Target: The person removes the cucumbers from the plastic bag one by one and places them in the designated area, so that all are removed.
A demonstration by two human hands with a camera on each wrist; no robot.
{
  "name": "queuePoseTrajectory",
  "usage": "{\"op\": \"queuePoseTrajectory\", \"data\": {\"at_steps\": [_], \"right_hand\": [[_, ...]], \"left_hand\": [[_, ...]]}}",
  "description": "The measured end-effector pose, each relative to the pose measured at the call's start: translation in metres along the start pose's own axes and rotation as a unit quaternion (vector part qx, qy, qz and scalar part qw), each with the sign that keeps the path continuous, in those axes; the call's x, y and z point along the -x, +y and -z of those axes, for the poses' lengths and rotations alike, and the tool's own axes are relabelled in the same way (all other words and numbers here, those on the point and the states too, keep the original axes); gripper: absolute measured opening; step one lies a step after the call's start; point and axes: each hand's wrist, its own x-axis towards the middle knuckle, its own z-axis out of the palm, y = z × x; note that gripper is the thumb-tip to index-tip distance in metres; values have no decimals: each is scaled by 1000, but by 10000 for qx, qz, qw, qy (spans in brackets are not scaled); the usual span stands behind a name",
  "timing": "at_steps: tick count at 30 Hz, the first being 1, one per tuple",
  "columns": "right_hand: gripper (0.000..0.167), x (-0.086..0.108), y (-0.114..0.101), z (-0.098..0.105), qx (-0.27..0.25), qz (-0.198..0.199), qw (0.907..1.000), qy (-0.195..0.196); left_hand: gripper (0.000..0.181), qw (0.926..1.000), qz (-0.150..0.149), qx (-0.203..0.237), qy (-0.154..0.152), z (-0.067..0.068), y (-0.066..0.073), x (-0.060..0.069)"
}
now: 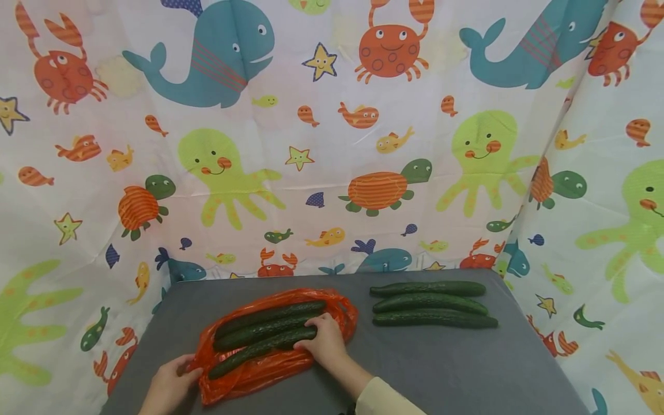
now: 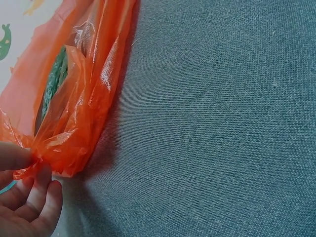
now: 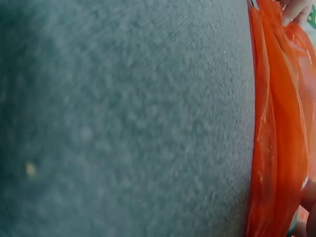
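Observation:
An orange plastic bag (image 1: 282,363) lies on the table's left half, with three dark green cucumbers side by side on it: a rear one (image 1: 267,315), a middle one (image 1: 254,333) and a front one (image 1: 259,349). My left hand (image 1: 168,383) pinches the gathered left end of the bag between thumb and fingers, plainly seen in the left wrist view. At the other end, my right hand (image 1: 327,344) grips the right end of the front cucumber, its fingertips close to the middle one. The right wrist view shows only part of this hand (image 3: 308,210), beside the bag.
Three more cucumbers (image 1: 430,302) lie in a row at the back right of the grey table (image 1: 441,369). A white curtain (image 1: 332,230) printed with sea animals hangs behind the table and along both sides.

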Motion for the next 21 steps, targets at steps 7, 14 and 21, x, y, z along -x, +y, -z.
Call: {"op": "queuePoseTrajectory", "data": {"at_steps": [7,14,21], "right_hand": [[45,6,-8,-1,455,12,9989,101],[39,6,-12,-5,590,281,9978,-140],[34,6,-18,-8,1169,258,9923,-323]], "left_hand": [[72,10000,46,17,73,-2,-3,-1],[69,9999,39,39,89,-1,-2,0],[72,10000,9,36,56,1,-2,0]]}}
